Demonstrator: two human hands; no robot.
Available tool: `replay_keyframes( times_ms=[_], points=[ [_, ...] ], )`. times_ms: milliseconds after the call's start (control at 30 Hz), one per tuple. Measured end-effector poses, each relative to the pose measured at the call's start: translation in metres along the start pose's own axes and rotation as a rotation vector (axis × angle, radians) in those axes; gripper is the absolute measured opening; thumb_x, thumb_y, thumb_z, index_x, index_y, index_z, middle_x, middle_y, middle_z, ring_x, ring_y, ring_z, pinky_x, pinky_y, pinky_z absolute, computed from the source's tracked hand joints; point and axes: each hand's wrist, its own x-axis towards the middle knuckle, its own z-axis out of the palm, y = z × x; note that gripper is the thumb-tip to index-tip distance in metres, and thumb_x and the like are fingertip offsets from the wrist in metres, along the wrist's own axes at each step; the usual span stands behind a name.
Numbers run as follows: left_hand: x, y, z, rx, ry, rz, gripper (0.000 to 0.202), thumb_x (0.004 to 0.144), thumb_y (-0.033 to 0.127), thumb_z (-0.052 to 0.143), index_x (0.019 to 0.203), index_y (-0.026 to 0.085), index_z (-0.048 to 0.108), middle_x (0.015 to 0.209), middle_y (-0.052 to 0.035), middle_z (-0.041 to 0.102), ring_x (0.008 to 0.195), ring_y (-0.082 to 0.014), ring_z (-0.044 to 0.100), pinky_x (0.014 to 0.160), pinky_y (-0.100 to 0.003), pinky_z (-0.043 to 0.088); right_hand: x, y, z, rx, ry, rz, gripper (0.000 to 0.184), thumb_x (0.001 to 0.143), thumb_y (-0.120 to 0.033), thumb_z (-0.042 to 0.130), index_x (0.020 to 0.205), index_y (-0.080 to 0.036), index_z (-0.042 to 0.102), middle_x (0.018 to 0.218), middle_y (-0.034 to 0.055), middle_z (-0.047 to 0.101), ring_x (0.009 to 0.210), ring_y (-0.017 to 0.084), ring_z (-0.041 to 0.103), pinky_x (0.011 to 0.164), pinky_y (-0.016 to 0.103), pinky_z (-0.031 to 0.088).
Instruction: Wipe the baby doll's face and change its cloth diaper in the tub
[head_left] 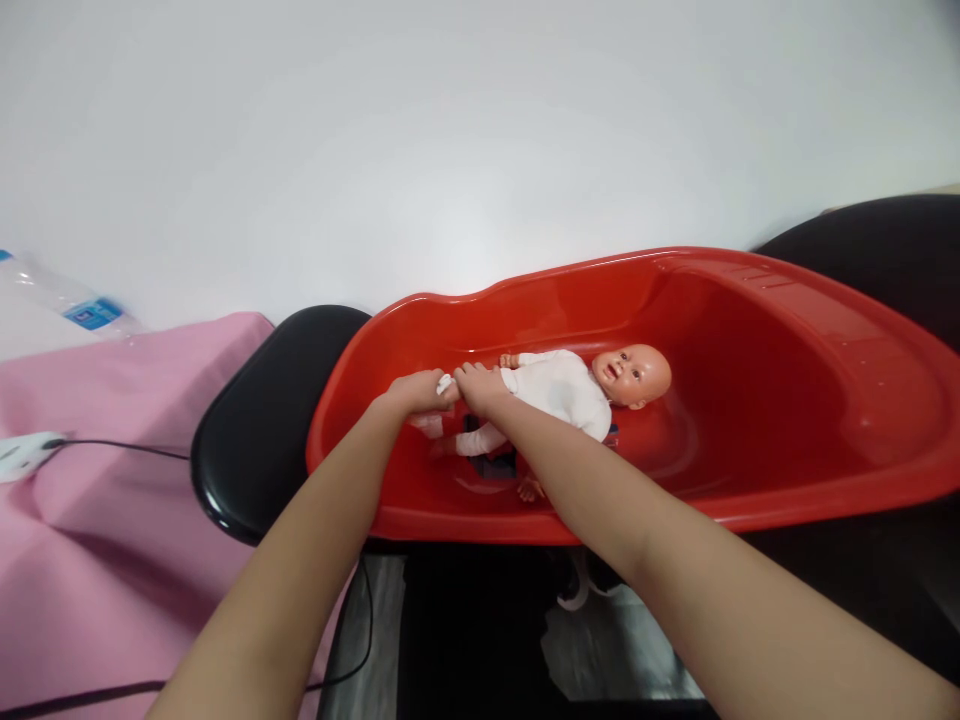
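Partly under both hands (420,392) (481,388), doll (555,385), faceup

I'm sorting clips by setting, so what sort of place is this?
Indoors, perhaps a baby-care training or demonstration room, though I can't be sure. A baby doll in white clothing lies in a red baby tub, and a white power strip lies on pink cloth alongside.

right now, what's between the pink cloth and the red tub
The black rounded pad lies between the pink cloth and the red tub; the head view shows it.
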Motion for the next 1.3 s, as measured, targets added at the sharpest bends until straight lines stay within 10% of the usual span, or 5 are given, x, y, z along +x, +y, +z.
replay_keyframes(
  times_ms=[400,667,1300],
  points=[
    [0.020,-0.012,0.027,0.280,0.042,0.048,0.040,0.086,0.062,0.053,0.103,0.026,0.060,0.100,-0.0131,0.073,0.088,-0.0320,0.069,0.074,-0.038,0.049,0.006,0.026,0.017,-0.050,-0.027,0.156,0.035,0.096,-0.028,0.050,0.128,-0.020,0.060,0.136,0.0181,0.060,0.130,0.035,0.053,0.111,0.062,0.034],
    [0.045,-0.022,0.063,0.310,-0.015,0.039,0.042,0.089,0.059,0.052,0.112,0.026,0.061,0.106,-0.0167,0.072,0.097,-0.0346,0.070,0.083,-0.043,0.050,0.008,0.056,0.023,-0.078,-0.131,0.351,0.051,0.094,-0.026,0.047,0.144,-0.017,0.053,0.162,0.0223,0.036,0.157,0.036,0.019,0.118,0.066,0.021],
    [0.043,-0.021,0.074,0.396,-0.081,0.002,0.049,0.087,0.053,0.059,0.120,0.018,0.063,0.120,-0.0221,0.067,0.107,-0.0408,0.067,0.084,-0.050,0.052,0.009,0.055,0.024,-0.046,-0.237,0.300,0.055,0.094,-0.033,0.050,0.147,-0.017,0.051,0.158,0.0208,0.042,0.151,0.037,0.032,0.120,0.069,0.005]
  ],
)
